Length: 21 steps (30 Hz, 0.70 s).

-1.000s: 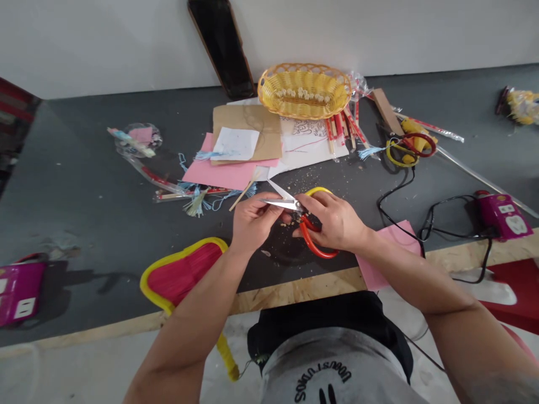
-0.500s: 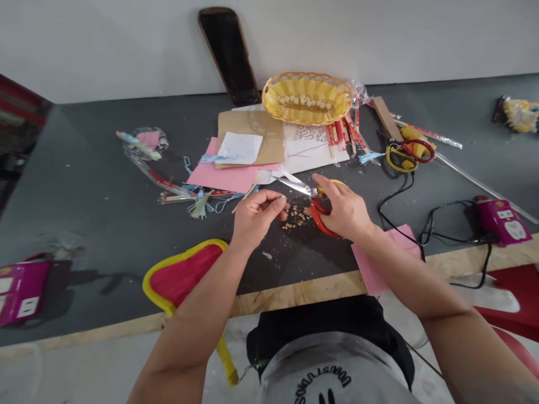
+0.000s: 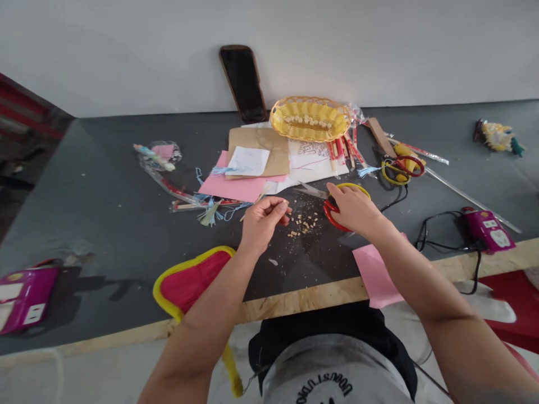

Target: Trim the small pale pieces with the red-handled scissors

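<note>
scissors (image 3: 315, 191) point left and slightly away, right grip (image 3: 354, 209) over their handles (image 3: 329, 216), closure unclear, left grip (image 3: 264, 220) pressed together.

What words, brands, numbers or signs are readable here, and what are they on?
"STUDIO": part of curved, upside-down lettering on the grey shirt; its other letters are unclear.
Right magenta box and left magenta box: labels too blurred to read.
Red-and-white wrapped sticks: any print is too small.
I see no other readable text.
</note>
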Each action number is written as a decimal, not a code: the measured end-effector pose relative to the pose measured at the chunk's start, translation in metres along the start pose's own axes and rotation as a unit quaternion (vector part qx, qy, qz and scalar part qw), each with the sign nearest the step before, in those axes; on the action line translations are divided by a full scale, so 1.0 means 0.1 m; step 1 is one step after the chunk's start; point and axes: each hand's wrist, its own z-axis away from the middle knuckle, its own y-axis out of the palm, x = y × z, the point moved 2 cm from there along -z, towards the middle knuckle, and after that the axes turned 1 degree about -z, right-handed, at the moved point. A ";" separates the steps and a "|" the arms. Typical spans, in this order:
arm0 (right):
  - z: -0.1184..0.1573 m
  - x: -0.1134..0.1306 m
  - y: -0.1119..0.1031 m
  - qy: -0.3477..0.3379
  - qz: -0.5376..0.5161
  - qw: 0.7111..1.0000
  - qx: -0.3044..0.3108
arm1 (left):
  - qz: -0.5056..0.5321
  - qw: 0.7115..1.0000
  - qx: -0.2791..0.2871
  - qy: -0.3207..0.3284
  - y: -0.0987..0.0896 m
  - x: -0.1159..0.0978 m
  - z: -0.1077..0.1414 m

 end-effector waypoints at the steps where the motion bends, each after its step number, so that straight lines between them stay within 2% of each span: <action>1: -0.01 0.03 -0.05 -0.012 0.021 0.999 0.034 | 0.003 1.000 0.001 -0.002 0.00 -0.01 0.00; 6: -0.13 0.13 -0.34 -0.037 0.081 0.982 0.168 | 0.039 0.999 -0.006 -0.032 0.00 -0.04 0.00; 8: -0.23 0.11 -0.44 -0.024 0.083 0.980 0.179 | 0.057 0.997 -0.008 -0.042 0.01 -0.05 0.00; 9: -0.31 0.10 -0.49 -0.022 0.081 0.985 0.149 | 0.064 0.997 -0.006 -0.046 0.01 -0.05 0.00; 10: -0.41 0.07 -0.54 -0.016 0.074 0.993 0.090 | 0.068 0.997 -0.003 -0.048 0.01 -0.05 0.00; 12: -0.65 0.02 -0.61 -0.016 0.066 0.995 -0.067 | 0.065 0.997 0.006 -0.050 0.02 -0.03 0.00; 14: -0.90 -0.04 -0.59 -0.010 0.078 0.987 -0.143 | 0.050 0.997 0.018 -0.048 0.02 -0.01 0.01; 17: -1.24 -0.10 -0.51 0.002 0.104 0.980 -0.168 | 0.034 0.999 0.025 -0.035 0.01 0.02 0.01; 21: -1.50 -0.18 -0.46 0.005 0.123 0.982 -0.144 | 0.027 0.999 0.030 -0.033 -0.01 0.04 0.00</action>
